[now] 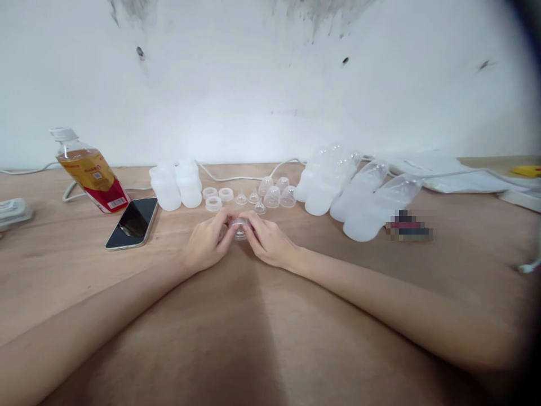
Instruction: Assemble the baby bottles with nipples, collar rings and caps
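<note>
Near the middle of the table, my left hand [208,241] and my right hand [270,241] meet around a small clear round piece [240,230], their thumbs and fingers pressed on it from both sides. Its lower rim shows between the thumbs; the fingers cover part of it. Just beyond my hands are white rings [213,203], small clear nipple-shaped pieces [259,208] and clear domed caps [271,197]. White bottles [168,192] stand behind to the left. More white bottles with clear caps [362,223] stand to the right.
On the left are a phone [132,224], a drink bottle [95,175] and a white object [14,212]. A cable [236,179] runs along the wall. A white plastic bag [443,172], a yellow item [525,171] and a blurred dark object [408,226] lie on the right.
</note>
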A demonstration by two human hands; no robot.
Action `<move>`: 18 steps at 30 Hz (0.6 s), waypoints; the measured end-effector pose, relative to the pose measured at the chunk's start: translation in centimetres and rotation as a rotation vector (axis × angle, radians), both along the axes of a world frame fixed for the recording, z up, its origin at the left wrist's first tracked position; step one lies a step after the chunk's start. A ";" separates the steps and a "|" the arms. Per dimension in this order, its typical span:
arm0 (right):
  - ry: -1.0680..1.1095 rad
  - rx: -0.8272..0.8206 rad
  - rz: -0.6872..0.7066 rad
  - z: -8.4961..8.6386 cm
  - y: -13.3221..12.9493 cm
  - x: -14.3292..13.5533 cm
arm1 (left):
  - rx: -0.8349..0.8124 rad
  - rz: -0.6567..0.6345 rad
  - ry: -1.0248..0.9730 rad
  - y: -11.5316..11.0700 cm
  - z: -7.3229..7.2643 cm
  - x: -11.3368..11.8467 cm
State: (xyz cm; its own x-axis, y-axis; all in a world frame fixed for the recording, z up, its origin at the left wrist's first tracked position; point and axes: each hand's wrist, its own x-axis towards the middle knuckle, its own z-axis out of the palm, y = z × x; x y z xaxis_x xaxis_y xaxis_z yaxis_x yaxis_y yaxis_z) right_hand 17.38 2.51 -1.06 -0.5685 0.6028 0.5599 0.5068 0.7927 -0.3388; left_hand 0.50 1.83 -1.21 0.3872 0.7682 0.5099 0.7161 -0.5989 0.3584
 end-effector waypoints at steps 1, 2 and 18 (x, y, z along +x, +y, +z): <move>0.008 0.005 -0.003 0.0 0.0 0.0 | 0.002 -0.005 0.009 0.0 0.0 0.0; 0.011 0.009 -0.007 -0.1 0.0 0.0 | 0.006 -0.011 0.027 -0.1 0.0 0.0; -0.012 -0.104 -0.005 -0.2 -0.1 0.1 | -0.099 0.010 0.004 0.3 0.1 0.0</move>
State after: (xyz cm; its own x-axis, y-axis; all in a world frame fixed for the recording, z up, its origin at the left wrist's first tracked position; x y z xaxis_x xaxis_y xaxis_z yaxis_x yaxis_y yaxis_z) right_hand 17.51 2.43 -1.23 -0.5713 0.6605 0.4871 0.5154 0.7506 -0.4133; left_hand 0.54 2.12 -1.10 0.3810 0.8188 0.4295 0.7236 -0.5532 0.4127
